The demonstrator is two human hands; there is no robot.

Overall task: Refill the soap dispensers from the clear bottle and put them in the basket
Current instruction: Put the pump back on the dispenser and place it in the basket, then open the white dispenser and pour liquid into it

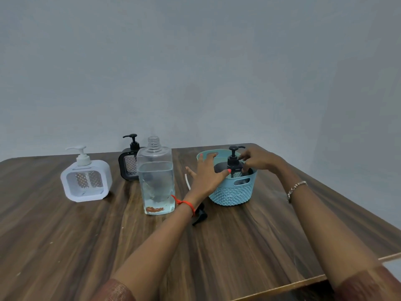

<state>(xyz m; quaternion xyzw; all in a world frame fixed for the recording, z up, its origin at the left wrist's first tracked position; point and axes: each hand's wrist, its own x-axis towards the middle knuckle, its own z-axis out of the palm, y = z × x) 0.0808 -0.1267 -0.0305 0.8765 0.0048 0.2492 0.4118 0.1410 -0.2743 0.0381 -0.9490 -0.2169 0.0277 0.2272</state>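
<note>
The right hand (258, 159) reaches over the round light-blue woven plastic basket (234, 193), its fingers curled in a pinch around the pump neck of the black plastic soap dispenser (234, 163) that stands upright inside it. The left hand (206, 175) is relaxed and grasps nothing, its straight fingers spread over the basket's rim on the side away from the right hand. Its thumb tip lies against or just beside the dispenser's dark body; which of the two I cannot tell.

Under the left wrist, which bears a red thread (184, 203), a loose black pump head (200, 213) lies on the dark wooden table (249, 246), and its white tube (187, 181) shows just left of the palm. Just outside the left forearm stands the tall clear plastic bottle (156, 177), uncapped and more than half full of clear liquid. Behind that bottle, beyond the left hand, stands a second black square dispenser (129, 164) with its pump on. Well out to the left stands a white square dispenser (85, 181), also capped. A metal bracelet (296, 189) circles the right wrist.
</note>
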